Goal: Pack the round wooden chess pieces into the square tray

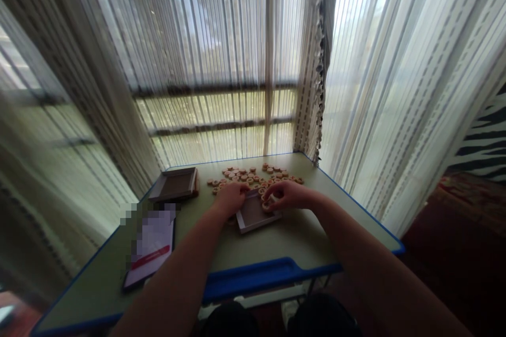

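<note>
A shallow, open box (253,216) with a brown floor and pale rims lies at the middle of the table. My left hand (231,199) is closed at its far left corner, fingertips on the rim. Over the right side of the box, my right hand (290,195) has its fingers curled round a wooden disc (268,205), a round game piece like a Chinese chess piece. How many discs it grips is partly hidden by the fingers. Several more wooden discs (247,175) lie scattered and partly heaped just beyond both hands.
On the left stands a second shallow box (174,183), with something wooden along its right side. Nearer to me lies a flat tablet-like object (152,253), partly blurred out. The table (316,247) has a blue edge with a blue groove (253,275) in front; curtains (221,63) hang behind.
</note>
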`<move>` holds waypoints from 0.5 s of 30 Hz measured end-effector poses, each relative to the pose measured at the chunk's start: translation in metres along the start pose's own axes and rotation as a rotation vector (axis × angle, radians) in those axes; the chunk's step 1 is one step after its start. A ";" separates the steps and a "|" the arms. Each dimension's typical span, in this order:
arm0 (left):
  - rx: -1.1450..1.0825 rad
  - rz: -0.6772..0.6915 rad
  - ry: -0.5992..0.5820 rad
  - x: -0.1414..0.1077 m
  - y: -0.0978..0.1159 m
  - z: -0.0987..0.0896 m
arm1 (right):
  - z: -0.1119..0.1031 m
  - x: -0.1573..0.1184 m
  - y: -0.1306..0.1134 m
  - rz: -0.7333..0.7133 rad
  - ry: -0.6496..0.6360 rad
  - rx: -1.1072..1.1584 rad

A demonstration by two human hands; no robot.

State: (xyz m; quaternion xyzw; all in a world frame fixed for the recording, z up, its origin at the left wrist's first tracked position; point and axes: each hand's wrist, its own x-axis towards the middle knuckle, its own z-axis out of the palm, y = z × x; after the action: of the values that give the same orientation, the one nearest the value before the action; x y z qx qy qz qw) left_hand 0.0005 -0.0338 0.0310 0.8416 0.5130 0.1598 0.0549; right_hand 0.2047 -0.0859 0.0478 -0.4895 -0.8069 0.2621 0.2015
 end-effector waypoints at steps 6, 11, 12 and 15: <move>0.005 0.033 0.011 0.001 -0.003 0.002 | 0.001 0.001 0.000 -0.016 -0.029 0.002; -0.005 0.012 0.007 0.001 -0.002 0.002 | 0.001 0.001 0.001 -0.004 -0.032 -0.019; -0.003 0.010 0.007 0.001 -0.002 0.002 | 0.001 0.001 0.001 0.000 -0.022 -0.015; 0.003 0.009 0.002 0.001 -0.001 0.001 | 0.001 0.001 0.001 0.002 -0.006 0.009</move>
State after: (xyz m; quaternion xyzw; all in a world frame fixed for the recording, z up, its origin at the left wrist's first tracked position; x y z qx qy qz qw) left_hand 0.0004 -0.0320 0.0296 0.8437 0.5097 0.1602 0.0522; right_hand 0.2043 -0.0851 0.0463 -0.4888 -0.8057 0.2675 0.2011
